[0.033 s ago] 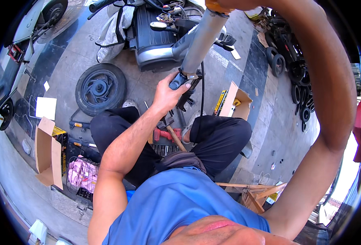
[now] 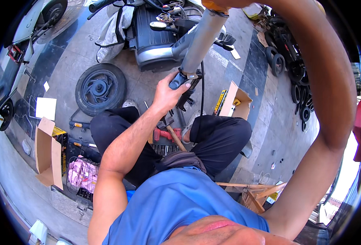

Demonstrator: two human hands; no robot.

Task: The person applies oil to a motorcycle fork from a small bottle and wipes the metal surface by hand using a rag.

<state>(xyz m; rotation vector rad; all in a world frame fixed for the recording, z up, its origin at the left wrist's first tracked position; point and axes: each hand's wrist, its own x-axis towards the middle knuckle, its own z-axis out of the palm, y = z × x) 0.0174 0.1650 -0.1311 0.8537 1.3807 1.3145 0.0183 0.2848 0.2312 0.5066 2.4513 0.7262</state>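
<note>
A grey metal tube (image 2: 205, 38) slants up from between my knees to the top edge. My left hand (image 2: 166, 96) is closed round the dark fitting (image 2: 178, 81) at its lower end, thumb across the front. At the tube's orange upper end (image 2: 215, 5) is my right hand (image 2: 239, 3), its arm arching over from the right; the picture's edge cuts off its fingers. A black cable (image 2: 202, 90) hangs beside the tube. Below my left hand, a hammer with a wooden handle (image 2: 176, 138) lies by a red power tool (image 2: 162, 134).
A motor scooter (image 2: 160, 45) stands ahead, with a loose wheel (image 2: 100, 89) left of it. Open cardboard boxes (image 2: 45, 157) (image 2: 241, 102) flank my legs. A wire basket holds pink cloth (image 2: 83, 174). Several tyres (image 2: 277, 65) lie at the far right, and a wooden frame (image 2: 256, 196) stands by my right side.
</note>
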